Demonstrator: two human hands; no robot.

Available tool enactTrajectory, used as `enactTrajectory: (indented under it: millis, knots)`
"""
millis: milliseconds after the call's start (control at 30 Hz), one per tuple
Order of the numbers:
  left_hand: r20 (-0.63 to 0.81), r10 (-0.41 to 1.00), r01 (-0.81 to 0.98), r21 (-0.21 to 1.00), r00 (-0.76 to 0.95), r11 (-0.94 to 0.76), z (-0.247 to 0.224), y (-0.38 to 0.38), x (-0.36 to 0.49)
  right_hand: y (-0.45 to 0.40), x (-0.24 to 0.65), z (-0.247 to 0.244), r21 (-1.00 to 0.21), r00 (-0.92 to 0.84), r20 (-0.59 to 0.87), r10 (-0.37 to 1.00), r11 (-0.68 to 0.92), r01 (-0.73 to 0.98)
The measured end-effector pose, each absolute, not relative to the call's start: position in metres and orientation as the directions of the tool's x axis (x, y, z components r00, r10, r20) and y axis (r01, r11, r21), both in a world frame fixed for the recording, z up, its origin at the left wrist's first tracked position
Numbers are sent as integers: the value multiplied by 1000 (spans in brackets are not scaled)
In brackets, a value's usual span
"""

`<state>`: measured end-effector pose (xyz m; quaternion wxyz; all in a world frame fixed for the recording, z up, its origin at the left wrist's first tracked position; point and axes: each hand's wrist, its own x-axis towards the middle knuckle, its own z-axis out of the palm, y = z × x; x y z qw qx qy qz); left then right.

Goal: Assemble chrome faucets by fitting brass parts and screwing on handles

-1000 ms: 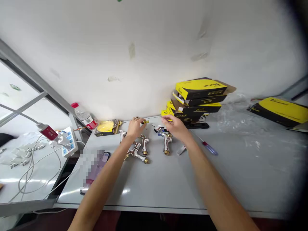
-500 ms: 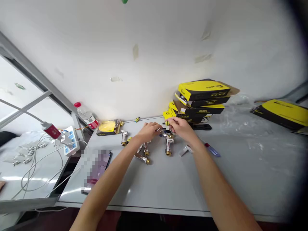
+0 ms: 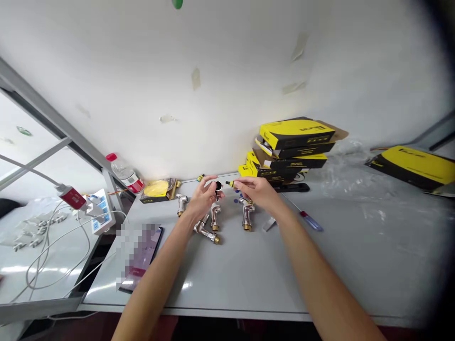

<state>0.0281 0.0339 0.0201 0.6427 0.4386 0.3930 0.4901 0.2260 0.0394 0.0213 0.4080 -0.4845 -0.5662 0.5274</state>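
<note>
My left hand (image 3: 202, 201) holds a small chrome faucet handle (image 3: 218, 186) whose round dark underside faces me. Facing it, my right hand (image 3: 256, 190) pinches a small yellow and black cartridge (image 3: 231, 183); the two parts are apart. Below my right hand a chrome faucet body (image 3: 247, 215) stands on the grey table (image 3: 227, 279). Another chrome body (image 3: 215, 218) is just below my left hand, and a third chrome piece (image 3: 207, 231) lies beside it. Farther left sits one more chrome fitting (image 3: 182, 202).
Yellow and black boxes (image 3: 298, 137) are stacked at the wall, and another box (image 3: 415, 163) lies far right beside clear plastic. A screwdriver (image 3: 311, 221) is right of my hands. At left are a phone (image 3: 142, 260), a bottle (image 3: 124, 173) and a power strip (image 3: 103, 211).
My left hand has turned, so the handle's underside now shows. My right hand has moved slightly left and down, away from above the faucet body, with the cartridge still pinched.
</note>
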Motion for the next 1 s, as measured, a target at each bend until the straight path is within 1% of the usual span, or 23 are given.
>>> enactTrajectory:
  millis: [67, 133, 200, 267, 333, 433, 533, 633, 767, 867, 1000]
  knots:
    - [-96, 977, -391, 906, 188, 164, 19, 25, 26, 35, 221, 25, -994, -255, -29, 966, 0, 112]
    - [-99, 979, -443, 880, 180, 171, 17, 19, 24, 33, 216, 24, -994, -280, 16, 960, 45, 96]
    - [-85, 977, -472, 865, 195, 169, 13, 17, 23, 34, 212, 21, -991, -286, 55, 957, 87, 100]
    - [-66, 976, -457, 876, 208, 157, 11, 17, 22, 36, 209, 15, -984, -284, 77, 956, 119, 136]
    - [-44, 982, -386, 916, 185, 113, 9, 18, 22, 37, 207, 11, -976, -274, 85, 958, 135, 171]
    - [1, 997, -209, 978, 75, 14, 10, 19, 21, 38, 206, 10, -980, -261, 68, 963, 113, 162]
    - [-19, 1000, -80, 997, 5, 19, 11, 19, 20, 35, 204, 14, -988, -254, 33, 967, 70, 138]
    - [-56, 998, -51, 997, 19, 57, 13, 18, 19, 32, 201, 17, -992, -261, -17, 965, 15, 122]
    - [-50, 998, -29, 998, 49, 52, 13, 16, 20, 31, 199, 16, -996, -293, -46, 955, -21, 89]
    - [16, 998, 59, 998, 64, -20, 11, 16, 20, 31, 198, 14, -994, -316, -66, 946, -36, 99]
    - [119, 987, 216, 966, 111, -141, 8, 17, 16, 29, 199, 14, -995, -444, -71, 893, -33, 92]
